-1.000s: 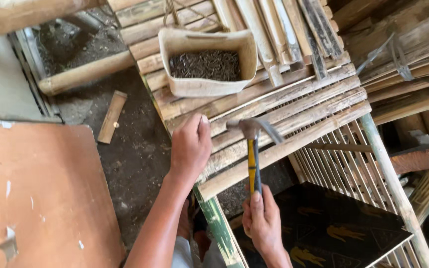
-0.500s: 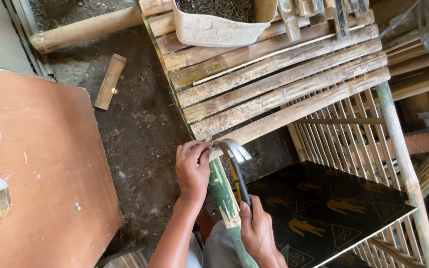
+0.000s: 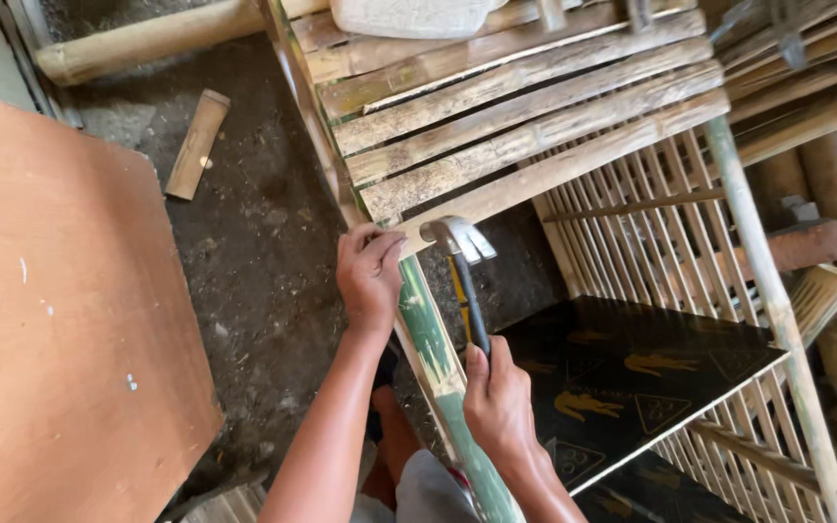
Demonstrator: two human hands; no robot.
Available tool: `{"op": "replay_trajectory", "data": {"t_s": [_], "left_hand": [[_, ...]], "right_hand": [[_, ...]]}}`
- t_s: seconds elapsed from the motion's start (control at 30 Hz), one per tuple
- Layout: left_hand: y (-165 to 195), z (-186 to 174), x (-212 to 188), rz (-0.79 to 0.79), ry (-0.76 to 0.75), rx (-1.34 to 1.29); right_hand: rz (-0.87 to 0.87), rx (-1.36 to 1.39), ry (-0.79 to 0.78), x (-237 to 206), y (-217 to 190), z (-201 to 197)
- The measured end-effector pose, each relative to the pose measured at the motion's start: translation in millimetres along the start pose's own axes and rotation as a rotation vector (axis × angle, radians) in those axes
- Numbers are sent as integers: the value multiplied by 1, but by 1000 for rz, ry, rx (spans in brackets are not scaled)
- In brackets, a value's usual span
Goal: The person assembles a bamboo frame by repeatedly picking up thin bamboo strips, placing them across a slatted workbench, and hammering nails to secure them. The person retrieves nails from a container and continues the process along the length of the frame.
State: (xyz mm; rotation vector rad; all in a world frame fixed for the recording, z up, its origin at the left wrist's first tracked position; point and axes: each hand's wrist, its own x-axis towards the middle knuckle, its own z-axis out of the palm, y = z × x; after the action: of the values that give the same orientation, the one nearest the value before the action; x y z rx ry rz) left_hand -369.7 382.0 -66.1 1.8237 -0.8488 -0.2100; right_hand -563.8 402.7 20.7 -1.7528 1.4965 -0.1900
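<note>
My right hand (image 3: 498,402) grips the black and yellow handle of a claw hammer (image 3: 461,254), whose steel head hovers by the near edge of a bamboo slat frame (image 3: 535,126). My left hand (image 3: 368,273) is closed around the corner of that frame, pinching at the end of the nearest slat next to a green bamboo pole (image 3: 438,358). Whether a nail sits between the fingers is hidden. The hammer head is just right of my left fingers.
A brown plywood board (image 3: 60,320) lies at the left over a dirt floor (image 3: 254,242). A short wood offcut (image 3: 197,143) and a thick bamboo log (image 3: 147,39) lie beyond. A black printed panel (image 3: 622,378) and slatted bamboo lattice (image 3: 651,232) are at right.
The view has tilted down toward me. My left hand left the slat tops and came to the frame's near corner. The hammer followed, its head now close beside that hand.
</note>
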Motion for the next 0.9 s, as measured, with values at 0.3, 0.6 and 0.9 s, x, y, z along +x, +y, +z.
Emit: {"op": "replay_trajectory", "data": {"t_s": [0.3, 0.6, 0.9], "left_hand": [[5, -32, 10, 21, -249, 195], [6, -22, 5, -53, -242, 211], [8, -23, 6, -57, -216, 377]], "right_hand": [[104, 63, 18, -3, 12, 16], [34, 73, 52, 7, 27, 30], [-328, 557, 186, -25, -23, -8]]}}
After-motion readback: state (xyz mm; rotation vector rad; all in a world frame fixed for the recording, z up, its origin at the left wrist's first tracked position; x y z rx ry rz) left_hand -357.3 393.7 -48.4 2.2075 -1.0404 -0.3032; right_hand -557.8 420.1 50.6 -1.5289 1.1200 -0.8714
